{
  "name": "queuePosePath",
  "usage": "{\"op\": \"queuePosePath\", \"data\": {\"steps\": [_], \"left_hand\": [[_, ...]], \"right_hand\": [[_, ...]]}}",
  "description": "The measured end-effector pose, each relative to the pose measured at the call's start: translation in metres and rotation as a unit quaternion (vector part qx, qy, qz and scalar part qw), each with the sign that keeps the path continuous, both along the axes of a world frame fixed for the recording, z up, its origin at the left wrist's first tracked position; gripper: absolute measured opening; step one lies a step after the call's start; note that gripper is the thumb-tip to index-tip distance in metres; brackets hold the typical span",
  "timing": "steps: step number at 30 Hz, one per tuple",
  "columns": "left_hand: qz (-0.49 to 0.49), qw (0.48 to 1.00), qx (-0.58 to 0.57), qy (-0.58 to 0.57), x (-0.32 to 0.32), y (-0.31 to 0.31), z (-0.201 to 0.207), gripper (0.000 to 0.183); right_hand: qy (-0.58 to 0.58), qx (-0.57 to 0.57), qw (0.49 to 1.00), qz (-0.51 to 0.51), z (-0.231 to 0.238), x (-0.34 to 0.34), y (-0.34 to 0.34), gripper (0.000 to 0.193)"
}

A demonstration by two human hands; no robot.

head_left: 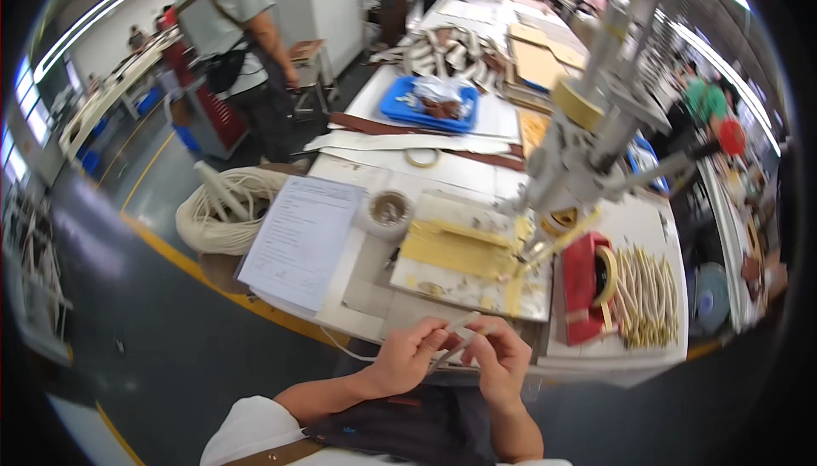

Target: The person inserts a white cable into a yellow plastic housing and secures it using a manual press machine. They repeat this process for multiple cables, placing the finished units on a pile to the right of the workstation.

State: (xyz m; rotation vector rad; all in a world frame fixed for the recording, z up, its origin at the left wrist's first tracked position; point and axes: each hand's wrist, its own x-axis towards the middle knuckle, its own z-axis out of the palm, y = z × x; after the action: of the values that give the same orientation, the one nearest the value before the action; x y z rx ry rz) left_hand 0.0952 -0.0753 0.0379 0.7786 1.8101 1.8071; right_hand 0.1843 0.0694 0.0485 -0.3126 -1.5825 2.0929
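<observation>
In front of my waist, at the table's near edge, both hands hold a length of off-white cord [460, 323]. My left hand [407, 357] pinches it between thumb and fingers. Close beside it, my right hand [502, 359] has its fingers curled on the cord too. A thin pale strand runs from the left hand back over the table edge. Just beyond the hands lies a metal base plate [532, 300] with yellow tape on it, under a grey hand press [574, 155]. Fingers hide part of the cord.
A red tape dispenser [581, 296] and a row of cut cords [647, 291] with yellowish ends lie right. Leftward are a paper sheet [302, 236], a tape roll [389, 213] and a large cord coil [223, 232]. Farther back is a blue tray [400, 111]. A person [234, 32] stands left.
</observation>
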Motion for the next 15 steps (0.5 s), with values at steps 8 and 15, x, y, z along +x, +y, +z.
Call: {"op": "queuePosePath", "data": {"steps": [8,15], "left_hand": [[-0.006,0.999,-0.035,0.022,0.0027,0.0010,-0.0051,0.025],[0.002,0.999,-0.020,0.038,0.0042,0.0025,-0.0064,0.022]], "right_hand": [[0.017,0.010,1.000,-0.001,-0.0117,0.0012,-0.0045,0.018],[-0.023,0.040,0.998,0.048,-0.0079,0.0000,-0.0034,0.022]]}}
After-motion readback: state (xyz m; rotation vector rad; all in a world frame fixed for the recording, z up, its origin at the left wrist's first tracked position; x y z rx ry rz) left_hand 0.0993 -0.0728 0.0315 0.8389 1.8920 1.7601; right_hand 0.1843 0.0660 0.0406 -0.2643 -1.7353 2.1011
